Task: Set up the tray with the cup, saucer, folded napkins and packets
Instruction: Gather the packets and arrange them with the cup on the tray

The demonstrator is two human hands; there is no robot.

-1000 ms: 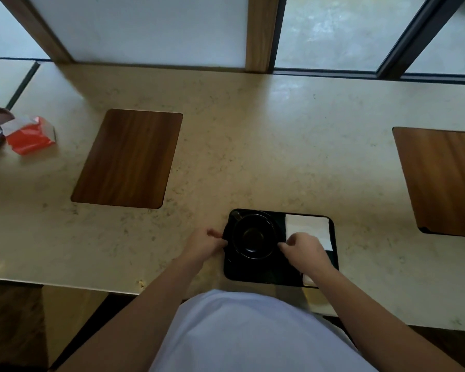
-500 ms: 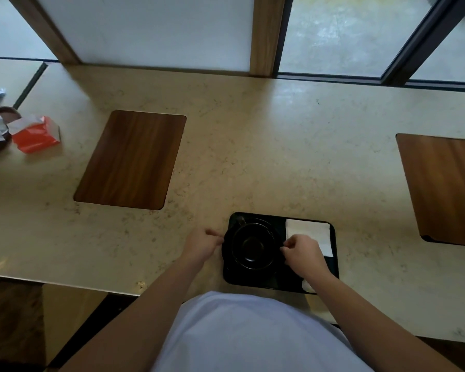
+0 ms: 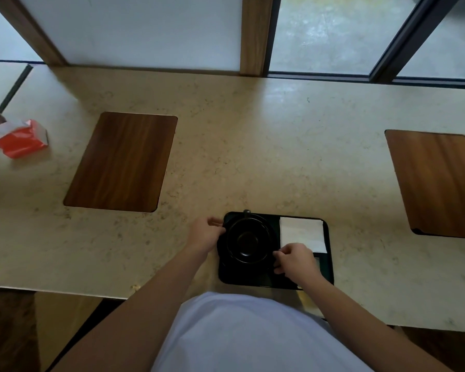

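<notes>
Black tray sits at the near edge of the counter; everything below is placed relative to it.

Progress: cup and saucer are on the tray's left half, cup seated in the saucer, its small handle pointing to the tray's far edge. A folded white napkin lies flat on the tray's far right part. Near the right edge, just behind the right hand, a small pale rectangle shows; it may be a packet, but it is too dim and half hidden to say. Judged mostly set: cup, saucer and napkin placed; packets unconfirmed, final squaring in hand.

Left hand: at the tray's left edge, fingers curled close, tips touching the saucer's left rim.

Right hand: over the tray's near-right part, fingers pinched narrow at the saucer's right rim. Whether they truly grip it or only touch, cannot tell.

Red packet lies far left of the tray, well apart.
</notes>
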